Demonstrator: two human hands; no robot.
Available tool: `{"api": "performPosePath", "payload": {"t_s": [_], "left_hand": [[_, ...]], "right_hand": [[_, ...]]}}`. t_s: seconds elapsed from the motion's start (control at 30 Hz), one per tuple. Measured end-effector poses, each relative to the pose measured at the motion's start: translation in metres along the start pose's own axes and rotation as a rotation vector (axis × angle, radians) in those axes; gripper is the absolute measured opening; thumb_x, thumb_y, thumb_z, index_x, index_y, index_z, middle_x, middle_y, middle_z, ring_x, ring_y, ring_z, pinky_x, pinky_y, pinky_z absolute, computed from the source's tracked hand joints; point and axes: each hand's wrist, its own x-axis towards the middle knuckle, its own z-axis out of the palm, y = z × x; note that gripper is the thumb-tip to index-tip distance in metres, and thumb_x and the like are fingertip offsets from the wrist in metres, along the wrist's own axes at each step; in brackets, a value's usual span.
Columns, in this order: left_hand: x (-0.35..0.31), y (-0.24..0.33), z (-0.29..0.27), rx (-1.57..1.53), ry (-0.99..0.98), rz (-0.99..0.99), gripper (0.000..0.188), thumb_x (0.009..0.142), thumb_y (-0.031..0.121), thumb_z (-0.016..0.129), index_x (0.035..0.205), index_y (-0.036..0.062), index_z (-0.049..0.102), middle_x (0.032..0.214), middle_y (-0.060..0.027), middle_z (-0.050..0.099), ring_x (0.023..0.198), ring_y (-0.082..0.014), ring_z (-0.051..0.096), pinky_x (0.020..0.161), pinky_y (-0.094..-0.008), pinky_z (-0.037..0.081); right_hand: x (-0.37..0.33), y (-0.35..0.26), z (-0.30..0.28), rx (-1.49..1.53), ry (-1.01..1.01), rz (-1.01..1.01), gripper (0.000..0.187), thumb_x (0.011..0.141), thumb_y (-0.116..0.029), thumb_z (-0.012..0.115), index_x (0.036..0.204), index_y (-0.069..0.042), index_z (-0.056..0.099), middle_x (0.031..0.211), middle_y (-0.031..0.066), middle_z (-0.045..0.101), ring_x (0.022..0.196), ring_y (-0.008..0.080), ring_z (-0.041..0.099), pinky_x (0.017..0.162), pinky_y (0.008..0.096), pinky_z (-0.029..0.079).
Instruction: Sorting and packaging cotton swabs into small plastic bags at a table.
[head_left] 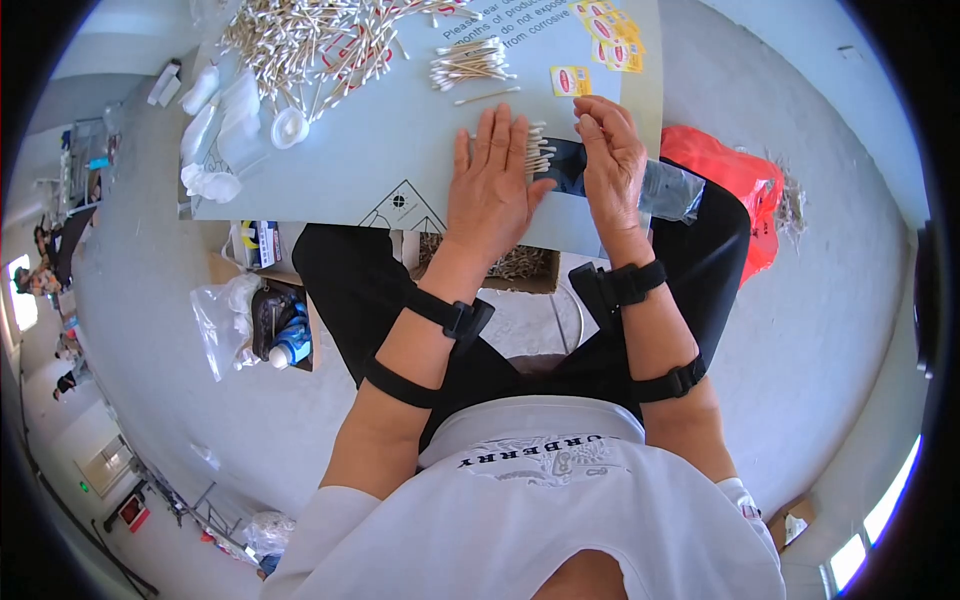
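Note:
My left hand lies palm down on the grey board with its fingers stretched out. Beside its index finger and thumb is a small row of cotton swabs, partly covered by the hand. A dark flat strip lies between these swabs and my right hand. The right hand is closed, thumb and fingertips brought together; whatever they pinch, if anything, is too small to make out. A clear plastic bag pokes out past the right wrist, over the board's edge. Farther off are a neat bundle of cotton swabs and one loose swab.
A large heap of cotton swabs covers the board's far left, near a white round lid and crumpled white plastic packs. Yellow cards lie far right. A red plastic bag hangs beside my leg; an open carton sits below the board.

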Motion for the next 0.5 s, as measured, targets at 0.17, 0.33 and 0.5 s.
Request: {"api": "performPosePath", "payload": {"t_s": [0.17, 0.33, 0.5], "left_hand": [[-0.010, 0.010, -0.001, -0.089, -0.206, 0.110, 0.078, 0.087, 0.040, 0.063, 0.147, 0.0018, 0.031, 0.155, -0.0172, 0.027, 0.146, -0.0305, 0.022, 0.118, -0.0480, 0.015], [0.003, 0.022, 0.004, -0.107, -0.216, 0.152, 0.078, 0.088, 0.039, 0.061, 0.149, 0.0025, 0.028, 0.157, -0.0166, 0.023, 0.146, -0.0301, 0.021, 0.119, -0.0466, 0.012], [0.010, 0.019, 0.018, -0.380, 0.027, -0.016, 0.066, 0.098, 0.036, 0.050, 0.148, -0.0003, 0.029, 0.155, -0.0202, 0.025, 0.145, -0.0326, 0.024, 0.118, -0.0441, 0.016]], "right_hand": [[-0.027, -0.011, -0.009, 0.309, 0.106, 0.136, 0.022, 0.098, -0.010, 0.051, 0.110, 0.004, 0.062, 0.118, 0.0107, 0.061, 0.100, 0.0156, 0.058, 0.089, 0.0273, 0.046], [-0.042, -0.003, -0.015, 0.310, 0.152, 0.163, 0.031, 0.102, -0.018, 0.045, 0.119, 0.003, 0.061, 0.132, 0.0114, 0.055, 0.117, 0.0161, 0.052, 0.097, 0.0265, 0.042], [-0.029, 0.006, -0.017, 0.288, 0.136, 0.156, 0.036, 0.103, -0.021, 0.046, 0.126, 0.003, 0.058, 0.137, 0.0135, 0.053, 0.120, 0.0186, 0.051, 0.101, 0.0286, 0.039]]}}
